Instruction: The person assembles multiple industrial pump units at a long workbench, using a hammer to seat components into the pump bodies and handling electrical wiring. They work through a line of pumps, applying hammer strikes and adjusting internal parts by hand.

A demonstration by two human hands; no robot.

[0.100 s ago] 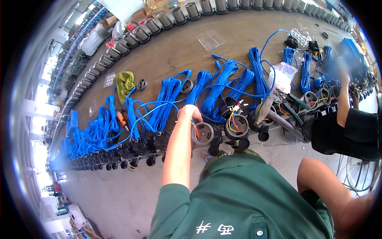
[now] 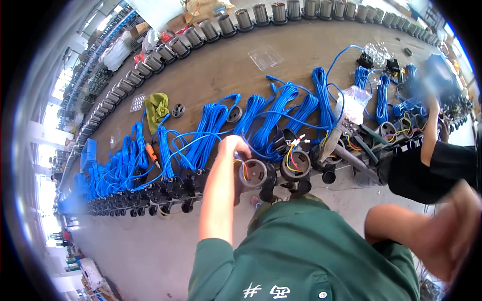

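My left hand (image 2: 235, 145) is over the bench edge, its fingers curled down beside a round black motor housing (image 2: 253, 173). Red and yellow wires stick out of that housing by the fingertips; what the fingers hold is hidden. A second open housing (image 2: 296, 163) with red, yellow and white-tipped wires stands just to the right. Behind my left hand lie blue cable coils (image 2: 249, 115), one strand passing close to it. My right hand (image 2: 452, 233) is raised at the right rim, away from the bench and smeared by motion, so its fingers cannot be read.
Metal cylinders (image 2: 244, 20) line the far edge of the bench (image 2: 211, 75). An orange-handled tool (image 2: 152, 153), a green cloth (image 2: 157, 108) and a clear bag of small parts (image 2: 354, 103) lie among the cables. Right of me, a co-worker's arm (image 2: 431, 130) reaches over the bench.
My right hand has swung up and inward at the right rim. My left hand stays at the housing; the whole view has shifted slightly.
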